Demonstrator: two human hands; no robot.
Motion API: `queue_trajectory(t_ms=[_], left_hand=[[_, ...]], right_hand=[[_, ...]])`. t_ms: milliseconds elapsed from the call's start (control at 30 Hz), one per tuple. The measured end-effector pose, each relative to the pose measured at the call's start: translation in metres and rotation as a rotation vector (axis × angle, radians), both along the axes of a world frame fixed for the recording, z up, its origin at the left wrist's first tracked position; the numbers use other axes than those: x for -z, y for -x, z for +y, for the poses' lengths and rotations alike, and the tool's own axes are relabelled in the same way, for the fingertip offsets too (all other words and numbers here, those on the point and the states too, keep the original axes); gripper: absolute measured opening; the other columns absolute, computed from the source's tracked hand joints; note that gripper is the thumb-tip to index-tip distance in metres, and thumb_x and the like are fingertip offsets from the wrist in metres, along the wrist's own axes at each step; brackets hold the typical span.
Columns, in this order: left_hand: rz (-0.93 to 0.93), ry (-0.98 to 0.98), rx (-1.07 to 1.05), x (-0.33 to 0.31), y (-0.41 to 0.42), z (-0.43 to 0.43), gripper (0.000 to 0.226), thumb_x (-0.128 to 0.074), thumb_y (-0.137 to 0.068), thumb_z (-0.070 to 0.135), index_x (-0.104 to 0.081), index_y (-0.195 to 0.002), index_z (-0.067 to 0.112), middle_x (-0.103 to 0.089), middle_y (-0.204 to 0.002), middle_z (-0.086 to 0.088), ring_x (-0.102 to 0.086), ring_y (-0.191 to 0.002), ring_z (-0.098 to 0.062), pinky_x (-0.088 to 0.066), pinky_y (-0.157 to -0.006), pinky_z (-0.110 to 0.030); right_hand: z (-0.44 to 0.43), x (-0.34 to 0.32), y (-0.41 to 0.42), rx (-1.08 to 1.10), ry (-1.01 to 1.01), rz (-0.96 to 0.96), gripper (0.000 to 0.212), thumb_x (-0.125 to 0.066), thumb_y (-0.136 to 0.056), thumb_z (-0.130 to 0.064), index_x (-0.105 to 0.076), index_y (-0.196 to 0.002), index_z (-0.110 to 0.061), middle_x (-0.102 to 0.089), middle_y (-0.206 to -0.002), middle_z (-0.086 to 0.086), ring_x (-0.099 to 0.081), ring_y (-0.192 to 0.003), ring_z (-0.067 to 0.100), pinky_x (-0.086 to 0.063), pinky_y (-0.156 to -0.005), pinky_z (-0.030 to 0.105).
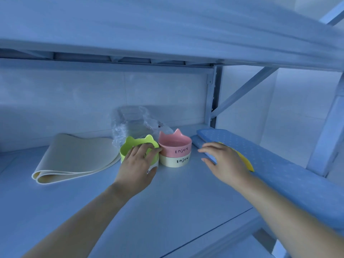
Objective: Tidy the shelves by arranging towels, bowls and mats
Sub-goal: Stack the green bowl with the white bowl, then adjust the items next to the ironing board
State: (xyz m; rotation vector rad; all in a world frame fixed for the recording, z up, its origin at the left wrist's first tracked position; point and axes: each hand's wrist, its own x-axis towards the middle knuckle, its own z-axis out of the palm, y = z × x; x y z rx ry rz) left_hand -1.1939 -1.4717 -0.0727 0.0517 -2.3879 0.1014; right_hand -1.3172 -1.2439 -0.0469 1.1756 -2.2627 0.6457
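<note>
Glossy ceramic-looking pink bowl (175, 144), crinkled clear plastic wrap (130, 123)

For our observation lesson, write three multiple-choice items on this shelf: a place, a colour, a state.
1. The pink cat-eared ceramic bowl sits on: A the cream bowl; B the folded mat; C the blue towel.
2. The left hand grips a cat-eared bowl coloured: A pink; B blue; C lime green.
3. The right hand is: A fisted; B open; C holding a bowl.
Answers: A, the two bowls stack; C, fingers curl over its green rim; B, fingers lie extended.
</note>
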Motion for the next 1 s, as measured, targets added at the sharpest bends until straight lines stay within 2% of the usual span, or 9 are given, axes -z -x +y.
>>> queue_trajectory(t_ms=[200, 300, 433, 533, 633, 733, 800, 900, 1000], left_hand=[[-0.038, -0.037, 0.114, -0.004, 0.018, 0.074, 0.047, -0.067, -0.078, 0.026, -0.055, -0.123, 0.021, -0.055, -0.121, -0.001, -0.052, -0.112, -0.025, -0.044, -0.090, -0.033], [-0.090, -0.063, 0.173, 0.000, 0.038, 0.124, 0.049, -0.060, -0.083, 0.032, -0.047, -0.131, 0.027, -0.047, -0.130, 0.002, -0.043, -0.120, -0.021, -0.037, -0.099, -0.032], [-0.119, -0.118, 0.209, 0.002, 0.068, 0.183, 0.051, -0.057, -0.086, 0.032, -0.040, -0.135, 0.030, -0.036, -0.138, 0.004, -0.039, -0.122, -0.020, -0.042, -0.093, -0.032], [-0.149, -0.127, 0.206, 0.010, 0.083, 0.213, 0.050, -0.055, -0.087, 0.030, -0.038, -0.135, 0.031, -0.026, -0.144, 0.004, -0.034, -0.124, -0.019, -0.044, -0.081, -0.030], [-0.218, -0.113, 0.192, 0.024, 0.092, 0.230, 0.049, -0.049, -0.090, 0.027, -0.037, -0.137, 0.033, -0.020, -0.151, 0.004, -0.024, -0.134, -0.016, -0.041, -0.091, -0.030], [-0.251, -0.105, 0.145, 0.032, 0.096, 0.237, 0.044, -0.040, -0.093, 0.022, -0.041, -0.136, 0.031, -0.022, -0.152, 0.006, -0.012, -0.141, -0.011, -0.035, -0.100, -0.030], [-0.248, -0.113, 0.108, 0.032, 0.095, 0.237, 0.043, -0.040, -0.092, 0.019, -0.045, -0.134, 0.027, -0.029, -0.149, 0.004, -0.013, -0.142, -0.012, -0.035, -0.102, -0.033], [-0.223, -0.114, 0.054, 0.030, 0.089, 0.229, 0.042, -0.043, -0.090, 0.015, -0.051, -0.131, 0.021, -0.038, -0.144, -0.001, -0.020, -0.140, -0.016, -0.040, -0.101, -0.037], [-0.253, -0.120, -0.016, 0.027, 0.084, 0.218, 0.045, -0.041, -0.089, 0.014, -0.047, -0.133, 0.025, -0.034, -0.145, 0.002, -0.019, -0.140, -0.013, -0.038, -0.102, -0.033]], right_hand=[[0.045, -0.002, 0.008, -0.004, -0.025, -0.016, 0.028, -0.067, -0.083, -0.017, -0.066, -0.111, -0.018, -0.061, -0.120, -0.004, -0.056, -0.111, 0.019, -0.039, -0.087, 0.022], [0.076, -0.002, 0.016, -0.023, -0.021, -0.047, 0.032, -0.068, -0.081, -0.015, -0.065, -0.113, -0.017, -0.059, -0.123, -0.003, -0.056, -0.112, 0.019, -0.039, -0.093, 0.024], [0.124, -0.002, 0.037, -0.013, -0.023, -0.095, 0.037, -0.066, -0.082, -0.021, -0.061, -0.118, -0.019, -0.058, -0.123, -0.002, -0.056, -0.113, 0.017, -0.043, -0.094, 0.029], [0.157, 0.008, 0.058, 0.035, -0.172, -0.204, 0.043, -0.062, -0.085, -0.035, -0.056, -0.124, -0.019, -0.056, -0.129, -0.003, -0.051, -0.121, 0.017, -0.038, -0.098, 0.026], [0.170, 0.024, 0.069, -0.026, -0.325, -0.339, 0.038, -0.049, -0.092, -0.042, -0.055, -0.123, -0.021, -0.056, -0.127, 0.001, -0.050, -0.120, 0.019, -0.039, -0.097, 0.029], [0.167, 0.038, 0.076, -0.088, -0.395, -0.393, 0.044, -0.034, -0.097, -0.044, -0.039, -0.138, -0.027, -0.031, -0.151, 0.001, -0.027, -0.139, 0.016, -0.022, -0.111, 0.030], [0.161, 0.042, 0.080, -0.128, -0.420, -0.407, 0.048, -0.029, -0.098, -0.046, -0.029, -0.143, -0.030, -0.016, -0.157, -0.003, -0.013, -0.144, 0.013, -0.011, -0.117, 0.034], [0.146, 0.041, 0.083, -0.197, -0.440, -0.407, 0.048, -0.027, -0.099, -0.046, -0.025, -0.145, -0.032, -0.012, -0.158, -0.004, -0.009, -0.145, 0.011, -0.008, -0.118, 0.037], [0.130, 0.041, 0.084, -0.236, -0.423, -0.393, 0.048, -0.027, -0.099, -0.046, -0.026, -0.144, -0.031, -0.013, -0.158, -0.001, -0.010, -0.145, 0.014, -0.009, -0.117, 0.038]])
